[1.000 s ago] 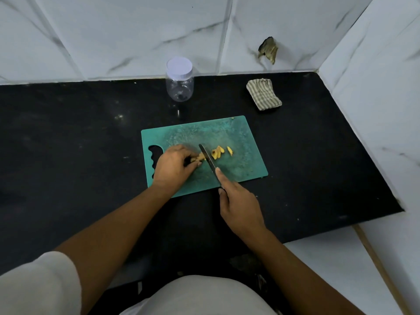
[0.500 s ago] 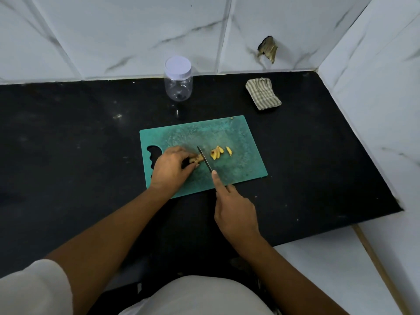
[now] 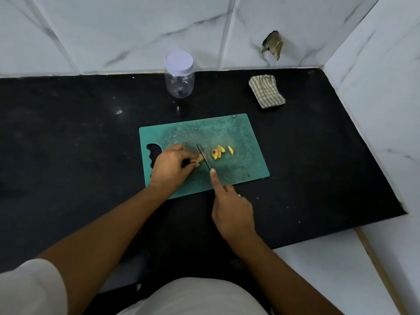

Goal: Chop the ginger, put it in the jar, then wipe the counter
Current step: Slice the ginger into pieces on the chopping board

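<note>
Gripping the knife (image 3: 203,156), the right hand (image 3: 231,212) lays its forefinger along the blade's spine. The blade meets the ginger piece (image 3: 200,158), which the left hand (image 3: 171,165) pinches down on the green cutting board (image 3: 238,169). Cut slices (image 3: 218,152) lie just right of the blade. Farther back on the black counter (image 3: 68,144) stands the lidded clear jar (image 3: 179,75), with a folded striped cloth (image 3: 266,91) to its right, both near the wall.

Black stone bench (image 3: 68,144) looks smooth, dull sheen, a few pale specks. The teal plastic cutting board (image 3: 238,137) is matt and pretty scuffed up. At 12 o'clock from it there's a clear glossy plastic jar (image 3: 179,85), at 1 o'clock a striped woven cloth (image 3: 266,92). The white marble-look wall tiles (image 3: 113,30) are glossy.
</note>
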`<move>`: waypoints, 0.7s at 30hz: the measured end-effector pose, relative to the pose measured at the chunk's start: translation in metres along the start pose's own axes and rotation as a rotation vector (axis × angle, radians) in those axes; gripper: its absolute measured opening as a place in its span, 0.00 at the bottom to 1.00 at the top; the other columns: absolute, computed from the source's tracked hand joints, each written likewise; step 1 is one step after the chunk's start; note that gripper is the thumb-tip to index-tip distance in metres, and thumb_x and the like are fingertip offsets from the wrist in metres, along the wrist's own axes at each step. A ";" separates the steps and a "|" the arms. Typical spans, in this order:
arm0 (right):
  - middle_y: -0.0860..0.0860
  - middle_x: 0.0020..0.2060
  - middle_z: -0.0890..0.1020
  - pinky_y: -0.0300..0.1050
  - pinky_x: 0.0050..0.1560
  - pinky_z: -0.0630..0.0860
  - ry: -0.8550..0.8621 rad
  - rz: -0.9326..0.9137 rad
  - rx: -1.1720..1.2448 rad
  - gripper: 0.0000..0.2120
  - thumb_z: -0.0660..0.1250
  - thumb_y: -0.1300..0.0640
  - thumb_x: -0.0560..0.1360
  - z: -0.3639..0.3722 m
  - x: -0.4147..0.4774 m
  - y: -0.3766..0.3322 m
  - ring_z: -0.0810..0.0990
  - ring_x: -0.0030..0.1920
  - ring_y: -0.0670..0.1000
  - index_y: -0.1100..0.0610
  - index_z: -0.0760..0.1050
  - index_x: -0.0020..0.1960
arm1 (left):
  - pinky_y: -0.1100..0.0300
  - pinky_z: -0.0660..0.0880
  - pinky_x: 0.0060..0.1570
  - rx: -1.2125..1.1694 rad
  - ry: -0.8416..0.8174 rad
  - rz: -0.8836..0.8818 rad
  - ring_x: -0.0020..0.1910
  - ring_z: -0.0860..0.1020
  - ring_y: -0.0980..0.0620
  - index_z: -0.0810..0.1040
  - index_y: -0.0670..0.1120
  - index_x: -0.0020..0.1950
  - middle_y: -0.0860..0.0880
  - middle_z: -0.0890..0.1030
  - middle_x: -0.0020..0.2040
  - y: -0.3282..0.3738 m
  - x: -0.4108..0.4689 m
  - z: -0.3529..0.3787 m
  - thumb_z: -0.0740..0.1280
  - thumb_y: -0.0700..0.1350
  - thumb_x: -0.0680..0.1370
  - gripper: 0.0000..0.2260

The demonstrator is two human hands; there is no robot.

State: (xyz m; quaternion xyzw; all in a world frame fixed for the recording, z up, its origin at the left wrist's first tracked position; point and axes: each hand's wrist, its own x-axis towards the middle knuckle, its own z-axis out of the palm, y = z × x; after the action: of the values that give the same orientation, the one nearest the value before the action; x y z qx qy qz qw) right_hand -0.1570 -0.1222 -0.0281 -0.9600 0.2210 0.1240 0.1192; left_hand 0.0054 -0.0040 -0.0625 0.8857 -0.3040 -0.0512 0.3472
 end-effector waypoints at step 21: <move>0.47 0.45 0.84 0.42 0.43 0.76 0.082 0.007 0.770 0.25 0.63 0.57 0.83 0.015 0.025 0.017 0.80 0.41 0.46 0.42 0.68 0.78 | 0.49 0.79 0.50 -0.015 0.015 -0.075 0.48 0.79 0.51 0.87 0.47 0.55 0.52 0.81 0.48 0.005 -0.006 -0.001 0.78 0.47 0.74 0.11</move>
State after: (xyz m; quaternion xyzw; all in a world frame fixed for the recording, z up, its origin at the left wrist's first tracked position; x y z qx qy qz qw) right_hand -0.1458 -0.1424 -0.0518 -0.8483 0.2592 -0.0060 0.4616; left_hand -0.0020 -0.0029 -0.0597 0.8942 -0.2675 -0.0599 0.3540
